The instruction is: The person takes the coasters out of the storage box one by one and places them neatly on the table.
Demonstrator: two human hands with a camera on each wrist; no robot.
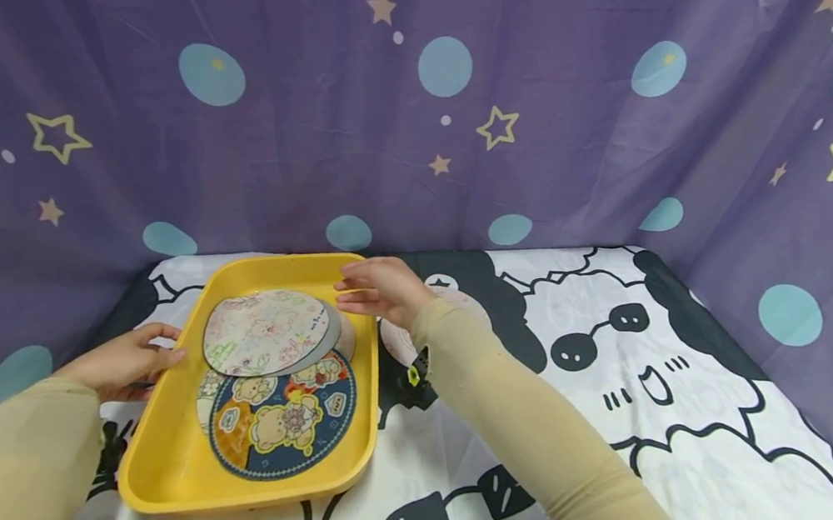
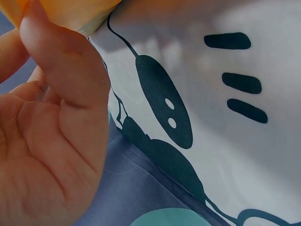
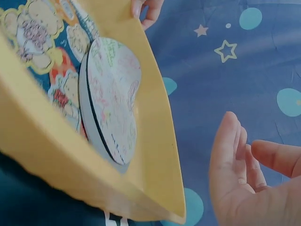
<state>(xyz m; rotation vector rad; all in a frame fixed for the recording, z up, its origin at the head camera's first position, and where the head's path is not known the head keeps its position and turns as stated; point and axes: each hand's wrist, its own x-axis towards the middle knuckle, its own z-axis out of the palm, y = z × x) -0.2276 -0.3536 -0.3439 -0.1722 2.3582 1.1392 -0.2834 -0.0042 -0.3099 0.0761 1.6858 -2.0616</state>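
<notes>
My left hand (image 1: 128, 363) grips the left rim of a yellow tray (image 1: 174, 476), with its thumb (image 2: 66, 61) against the tray wall in the left wrist view. In the tray lies a pale heart-shaped mat (image 1: 265, 333) with a faint cartoon print, its heart outline clearest in the right wrist view. Other thin pieces show under its edge. It overlaps a dark blue round mat (image 1: 289, 427) printed with bears. My right hand (image 1: 382, 288) hovers by the tray's right rim, fingers extended and loosely bent. In the right wrist view it is apart from the tray and holds nothing.
A white and black cartoon cloth (image 1: 686, 401) covers the table. Behind it hangs a purple curtain (image 1: 342, 116) with stars and blue ovals. Right of the tray, a pale pink round shape (image 1: 398, 345) is partly hidden by my right arm.
</notes>
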